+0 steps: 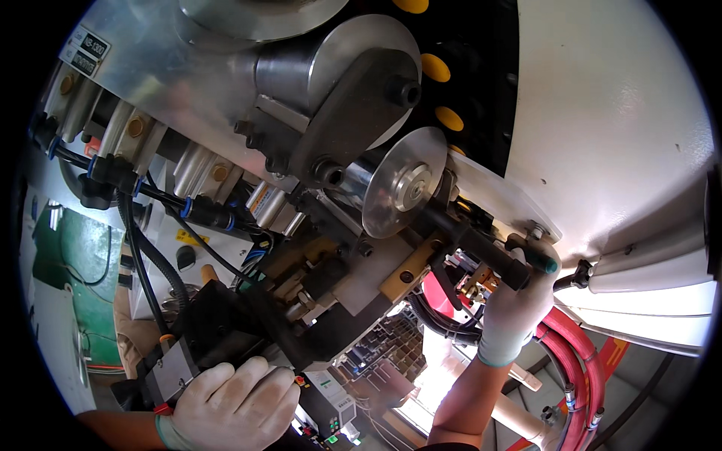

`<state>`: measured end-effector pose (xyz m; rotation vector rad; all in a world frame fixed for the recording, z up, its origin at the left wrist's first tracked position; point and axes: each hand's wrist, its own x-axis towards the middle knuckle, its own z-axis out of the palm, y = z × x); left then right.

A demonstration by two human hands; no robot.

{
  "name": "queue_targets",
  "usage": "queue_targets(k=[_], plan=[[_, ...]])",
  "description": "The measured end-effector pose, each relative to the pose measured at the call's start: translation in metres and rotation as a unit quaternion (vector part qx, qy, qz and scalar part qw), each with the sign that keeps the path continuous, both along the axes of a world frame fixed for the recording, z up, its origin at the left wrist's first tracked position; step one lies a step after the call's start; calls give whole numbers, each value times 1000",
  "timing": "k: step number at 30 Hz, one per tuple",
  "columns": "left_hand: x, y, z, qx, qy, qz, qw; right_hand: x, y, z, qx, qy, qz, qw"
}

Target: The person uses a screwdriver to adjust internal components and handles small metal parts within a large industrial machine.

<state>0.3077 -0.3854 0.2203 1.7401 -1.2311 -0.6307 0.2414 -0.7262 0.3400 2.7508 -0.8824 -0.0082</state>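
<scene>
My right hand, in a white glove, reaches up beside a thick black shaft. Its fingers curl around a short dark handle with a teal end; the kind of tool is not clear. Just left of that shaft is a shiny metal disc with a round hub. At the lower left my left hand, gloved as well, lies with its fingers extended against a grey and black block of the machine. Nothing shows in it.
A black linkage arm and a large steel roller fill the top. Black air hoses run down the left. Thick red hoses curve at the lower right, under a white machine panel. A brass-coloured block sits mid-machine.
</scene>
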Motion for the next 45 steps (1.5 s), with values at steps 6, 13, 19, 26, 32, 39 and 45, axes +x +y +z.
queue_targets(k=[6, 13, 19, 26, 32, 39, 45], plan=[[0, 3, 4, 4, 4, -7, 1000, -12, 1, -8, 31, -30, 14, 999], [6, 3, 7, 14, 9, -22, 1000, -26, -3, -21, 105, -148, 0, 983], [4, 3, 8, 17, 6, -18, 1000, -44, -16, -8, 134, -202, 17, 970], [3, 1, 9, 25, 2, -16, 1000, -36, -6, -4, 206, -248, 15, 946], [4, 0, 8, 16, -2, -24, 1000, -44, 6, 15, 114, -272, 12, 955], [5, 1, 10, -4, -7, -28, 1000, -52, 26, 33, 92, -330, 49, 938], [4, -4, 18, 20, -51, -12, 998, -105, 60, 69, 107, -432, 30, 895]])
